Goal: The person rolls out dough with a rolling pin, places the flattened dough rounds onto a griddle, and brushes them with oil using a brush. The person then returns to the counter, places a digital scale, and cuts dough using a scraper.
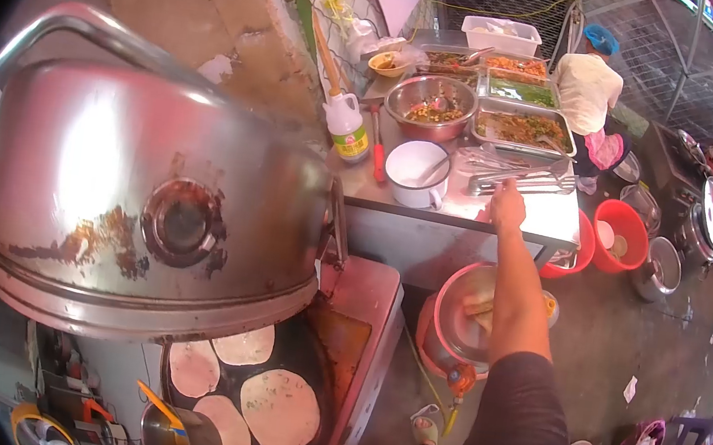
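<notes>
My right hand (509, 208) reaches over the front of the metal table, its fingers curled against metal tongs (543, 184) lying there. How firmly they close on the tongs is hard to see. Left of this hand stands a white enamel pot (410, 192) with a spoon inside. Clear plastic bags (495, 162) lie just behind the tongs. Several flat round breads (279, 410) rest on a dark griddle (317, 352) at the lower left, under a raised, scorched metal lid (153, 196). My left hand is out of view.
A steel bowl (427, 128) and trays of chopped food (524, 129) stand at the back. A white jug (346, 127) is left. Below my forearm sits a pink bucket (443, 315). Red tubs (620, 235) are on the floor; a metal pot (179, 442) stands beside the griddle. Another person (589, 86) is behind the table.
</notes>
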`<state>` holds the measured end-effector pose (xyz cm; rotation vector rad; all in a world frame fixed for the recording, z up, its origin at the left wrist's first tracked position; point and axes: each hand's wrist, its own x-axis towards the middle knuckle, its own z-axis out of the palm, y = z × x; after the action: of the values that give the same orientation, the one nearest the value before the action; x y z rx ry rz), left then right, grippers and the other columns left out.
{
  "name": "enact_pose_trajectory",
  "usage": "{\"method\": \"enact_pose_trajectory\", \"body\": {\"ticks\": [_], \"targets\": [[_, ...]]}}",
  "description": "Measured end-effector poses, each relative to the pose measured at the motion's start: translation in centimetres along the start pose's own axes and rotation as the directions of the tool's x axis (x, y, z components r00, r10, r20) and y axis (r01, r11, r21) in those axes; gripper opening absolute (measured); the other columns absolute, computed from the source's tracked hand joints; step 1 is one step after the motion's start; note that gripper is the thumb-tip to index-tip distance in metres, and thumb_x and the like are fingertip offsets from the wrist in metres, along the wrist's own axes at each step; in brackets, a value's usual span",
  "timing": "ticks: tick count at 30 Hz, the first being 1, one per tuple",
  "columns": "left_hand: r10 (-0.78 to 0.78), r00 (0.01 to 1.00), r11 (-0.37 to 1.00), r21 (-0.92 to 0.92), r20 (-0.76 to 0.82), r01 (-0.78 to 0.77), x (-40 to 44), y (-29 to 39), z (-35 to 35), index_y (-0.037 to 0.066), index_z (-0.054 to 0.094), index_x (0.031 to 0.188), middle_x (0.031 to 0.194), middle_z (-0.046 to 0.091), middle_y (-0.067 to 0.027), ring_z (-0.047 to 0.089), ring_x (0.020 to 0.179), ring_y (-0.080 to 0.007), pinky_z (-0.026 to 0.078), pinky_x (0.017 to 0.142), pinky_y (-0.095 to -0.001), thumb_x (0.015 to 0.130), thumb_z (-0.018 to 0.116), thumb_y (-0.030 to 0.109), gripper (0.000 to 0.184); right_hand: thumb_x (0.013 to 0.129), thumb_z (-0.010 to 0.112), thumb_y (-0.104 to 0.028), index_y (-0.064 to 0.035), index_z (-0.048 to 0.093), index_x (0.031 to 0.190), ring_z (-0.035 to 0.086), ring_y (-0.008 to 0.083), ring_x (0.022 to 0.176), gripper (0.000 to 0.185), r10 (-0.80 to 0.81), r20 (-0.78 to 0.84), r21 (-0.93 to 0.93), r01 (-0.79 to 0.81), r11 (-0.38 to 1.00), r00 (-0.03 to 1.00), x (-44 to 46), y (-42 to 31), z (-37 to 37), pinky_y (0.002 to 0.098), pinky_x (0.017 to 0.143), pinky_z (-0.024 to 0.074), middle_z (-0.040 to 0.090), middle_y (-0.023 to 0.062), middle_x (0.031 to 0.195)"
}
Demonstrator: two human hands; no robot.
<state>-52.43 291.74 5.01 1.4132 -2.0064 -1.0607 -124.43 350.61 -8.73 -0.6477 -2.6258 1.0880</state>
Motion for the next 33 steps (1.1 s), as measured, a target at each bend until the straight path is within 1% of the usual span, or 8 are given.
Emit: {"method": "enact_pose_trajectory", "body": {"ticks": [5,14,17,20,23,26,28,33], "targets": [[-0.321,0.946,0.833,-0.49,-0.049,0.258,1.8,-2.9,0.6,0.004,0.06,0.111,0.109,0.064,-0.0111,0.058,0.106,-0.0268,0.044,0.094,-0.039,0.097,0.042,0.026,0.032,0.09,0.05,-0.036,-0.01,0.06,0.115,0.062,0.0377,0.098,0.037,-0.107,0.079,-0.099,0.115,0.988,0.991,0.8,0.3,1.2,0.0462,0.085,0.0478,0.067,0.019,0.101],[-0.016,1.0,0.986,0.167,0.006,0.014,-0.9,0.3,1.4,0.004,0.067,0.101,0.098,0.067,-0.0146,0.062,0.095,-0.0295,0.048,0.083,-0.0405,0.093,0.05,0.026,0.029,0.079,0.062,-0.043,0.0033,0.061,0.1,0.063,0.0403,0.098,0.051,0.152,-0.084,-0.006,-0.153,0.988,0.985,-4.4,3.0,-4.8,0.0467,0.086,0.0483,0.065,0.0268,0.099],[-0.025,0.999,0.997,0.077,0.048,0.022,-1.4,-0.4,0.7,0.004,0.069,0.097,0.094,0.068,-0.0158,0.064,0.092,-0.0304,0.049,0.08,-0.041,0.092,0.052,0.026,0.029,0.078,0.063,-0.035,0.0044,0.055,0.106,0.063,0.0408,0.095,0.049,0.167,-0.179,0.181,-0.135,0.974,0.97,-6.1,4.7,-5.5,0.046,0.087,0.0478,0.064,0.0279,0.097],[-0.126,0.992,0.899,-0.424,-0.005,0.112,-1.6,0.4,1.2,0.014,0.049,0.065,0.059,0.041,0.0063,0.041,0.052,-0.0065,0.031,0.044,-0.0235,0.083,0.058,0.012,0.02,0.086,0.058,-0.023,0.0027,0.043,0.121,0.065,0.0283,0.084,0.046,-0.043,-0.18,0.443,0.12,0.888,0.983,-14.1,4.6,-6.8,0.0366,0.075,0.0513,0.062,0.0189,0.094],[-0.084,0.995,0.921,-0.376,0.06,0.101,0.8,-3.8,-1.3,0.01,0.06,0.078,0.067,0.051,0.0031,0.047,0.055,-0.0079,0.041,0.051,-0.0239,0.084,0.06,0.015,0.007,0.092,0.05,-0.012,-0.0002,0.03,0.135,0.06,0.0165,0.067,0.049,-0.286,-0.253,0.533,0.38,0.756,0.924,-30.5,-0.3,-11.0,0.0271,0.059,0.0497,0.057,0.0108,0.094],[-0.006,0.986,0.915,-0.397,0.168,0.074,3.3,-5.3,-3.8,0.006,0.059,0.078,0.067,0.051,0.0014,0.05,0.056,-0.0086,0.045,0.051,-0.0245,0.084,0.057,0.012,0.008,0.092,0.05,-0.012,-0.0033,0.03,0.137,0.053,0.0136,0.055,0.05,-0.312,0.132,0.68,0.143,0.719,0.941,-45.4,-0.4,-11.9,0.0275,0.051,0.0467,0.054,0.0079,0.089],[0.01,0.978,0.918,-0.389,0.207,0.074,5.3,-6.9,-5.8,0.004,0.057,0.077,0.067,0.051,0.0006,0.05,0.056,-0.0088,0.047,0.051,-0.0245,0.083,0.056,0.011,0.009,0.096,0.047,-0.019,-0.0066,0.048,0.117,0.046,0.0061,0.049,0.025,-0.23,0.367,0.62,-0.053,0.783,0.901,-56.6,-0.3,-12.3,0.0236,0.04,0.0376,0.048,-0.0009,0.069],[0.203,0.926,0.947,-0.303,0.318,-0.104,9.5,-12.3,-10.2,0.004,0.051,0.074,0.066,0.049,-0.0004,0.049,0.054,-0.0093,0.048,0.051,-0.0242,0.084,0.054,0.007,0.011,0.099,0.042,-0.03,-0.0096,0.047,0.093,0.047,0.0117,0.045,0.022,-0.045,0.859,0.367,-0.55,0.75,0.511,-76.4,-1.3,-14.0,0.0258,0.04,0.0381,0.05,0.0006,0.066]]}}
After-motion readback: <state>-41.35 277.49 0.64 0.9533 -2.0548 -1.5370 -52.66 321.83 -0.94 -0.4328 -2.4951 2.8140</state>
